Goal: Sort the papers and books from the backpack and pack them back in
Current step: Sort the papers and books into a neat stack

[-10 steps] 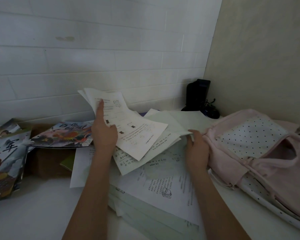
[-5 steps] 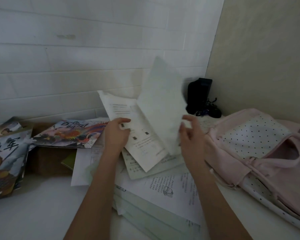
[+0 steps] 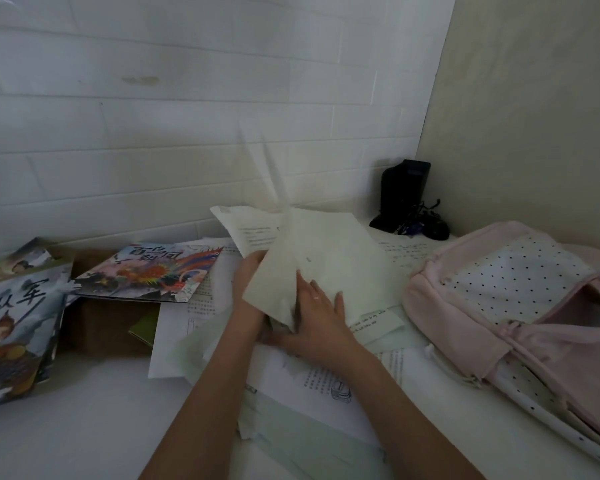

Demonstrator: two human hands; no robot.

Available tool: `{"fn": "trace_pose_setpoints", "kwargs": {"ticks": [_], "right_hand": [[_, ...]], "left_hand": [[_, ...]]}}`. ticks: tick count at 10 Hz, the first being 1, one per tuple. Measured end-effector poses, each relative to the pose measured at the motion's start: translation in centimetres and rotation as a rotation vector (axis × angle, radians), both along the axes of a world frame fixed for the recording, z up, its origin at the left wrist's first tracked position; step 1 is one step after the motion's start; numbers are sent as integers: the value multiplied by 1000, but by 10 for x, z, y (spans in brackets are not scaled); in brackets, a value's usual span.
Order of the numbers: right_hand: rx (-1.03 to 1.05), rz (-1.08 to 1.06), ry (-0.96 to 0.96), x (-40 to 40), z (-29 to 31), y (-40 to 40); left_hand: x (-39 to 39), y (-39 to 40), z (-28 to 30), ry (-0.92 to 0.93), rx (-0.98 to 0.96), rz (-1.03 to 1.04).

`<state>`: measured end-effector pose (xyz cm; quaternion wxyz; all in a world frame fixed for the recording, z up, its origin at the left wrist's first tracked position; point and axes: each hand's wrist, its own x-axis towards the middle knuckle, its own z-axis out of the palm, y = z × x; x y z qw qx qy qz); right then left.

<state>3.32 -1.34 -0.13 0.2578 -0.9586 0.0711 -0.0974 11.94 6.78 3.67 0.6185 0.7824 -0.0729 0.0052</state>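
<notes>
A loose pile of printed papers [image 3: 326, 382] covers the middle of the white table. My left hand [image 3: 248, 271] grips a bunch of sheets [image 3: 253, 230] at its lower edge and is partly hidden behind a pale folded sheet [image 3: 329, 258]. My right hand [image 3: 317, 317] lies flat, fingers spread, pressing on that pale sheet, which is blurred with motion. A pink backpack [image 3: 520, 306] with a dotted white panel lies open on its side at the right. Two picture books [image 3: 153, 271] [image 3: 11, 323] lie at the left.
A brown cardboard box [image 3: 101, 323] sits under the colourful book, with a green booklet [image 3: 146, 327] beside it. A black device with cables [image 3: 406, 199] stands in the back corner. White brick wall behind, beige wall at the right.
The pale sheet that my right hand held upright has swung down to the left onto the sheets in my left hand. My right hand now presses flat on it.
</notes>
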Motion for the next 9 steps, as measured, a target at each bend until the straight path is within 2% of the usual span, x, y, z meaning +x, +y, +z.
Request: {"fn": "trace_pose_setpoints", "kwargs": {"ticks": [1,2,3,4,5,6,7,8,9], "right_hand": [[521,-183,-388,-3,13,-3],[1250,-307,-508,-2,20,-13],[1225,-350,-457,-1,17,-11],[804,-472,-474,-5,14,-11],[405,-451,-606,-10,16,-25],[221,-459,-366,-11,13,-39],[561,-518,-423,-11,15,-55],[725,-472,-474,-12,25,-72],[803,-354,-423,-11,34,-82]], "left_hand": [[4,0,-4,-35,15,-20],[6,1,-5,29,-119,-73],[7,0,-6,159,-314,-106],[5,-1,-9,120,-320,-73],[5,2,-6,19,-324,-8],[10,6,-6,-35,-364,6],[15,13,-2,-75,-399,-69],[18,20,9,-2,-502,-200],[12,26,18,51,-598,-364]]}}
